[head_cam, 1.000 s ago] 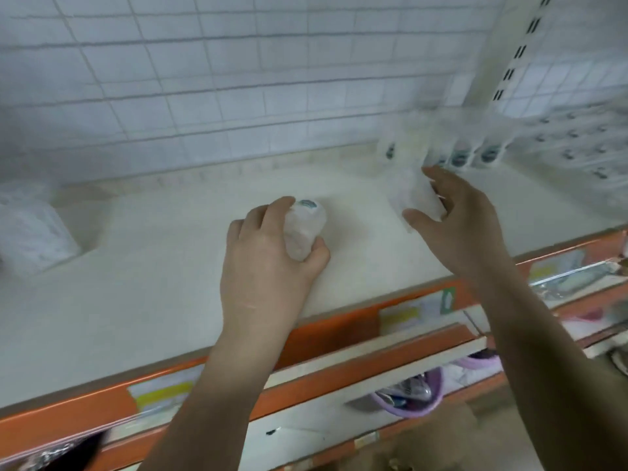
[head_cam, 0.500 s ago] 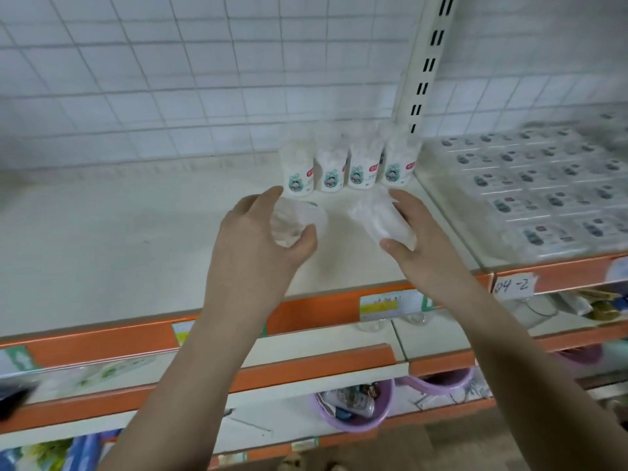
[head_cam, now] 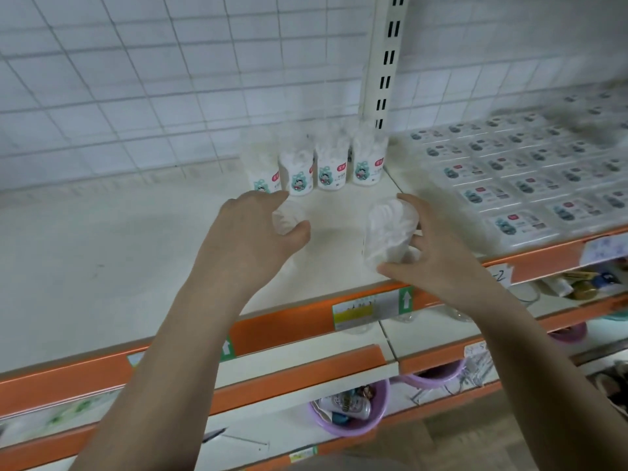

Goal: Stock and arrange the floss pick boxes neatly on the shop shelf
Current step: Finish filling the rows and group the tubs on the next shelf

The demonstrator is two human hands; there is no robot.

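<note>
so far only a short row of four floss pick tubs [head_cam: 316,164] stands upright at the back of the shelf [head_cam: 102,253], just left of the slotted upright post [head_cam: 385,62] in the upper middle of the frame. two more tubs are in hand. the left hand [head_cam: 251,232] has its grip curled round a clear tub [head_cam: 287,217] near the centre of the frame, close in front of the row's left end. the right hand [head_cam: 438,253] grips a second tub [head_cam: 387,232], tilted, between thumb and fingers, right of centre near the shelf's front edge; whether either tub's base touches the shelf i cannot tell.

by my judgement the stocking is at an early stage: one partial row done, both held tubs yet to be set down, and much of the shelf unfilled.

room is generous to the left, where the shelf surface runs wide toward the left edge of the frame. to the right it is tight: flat packs [head_cam: 509,185] fill the neighbouring bay in the right of the frame. the orange front lip [head_cam: 289,321] runs just below the right hand, so a tub set too far forward could tip off.
</note>
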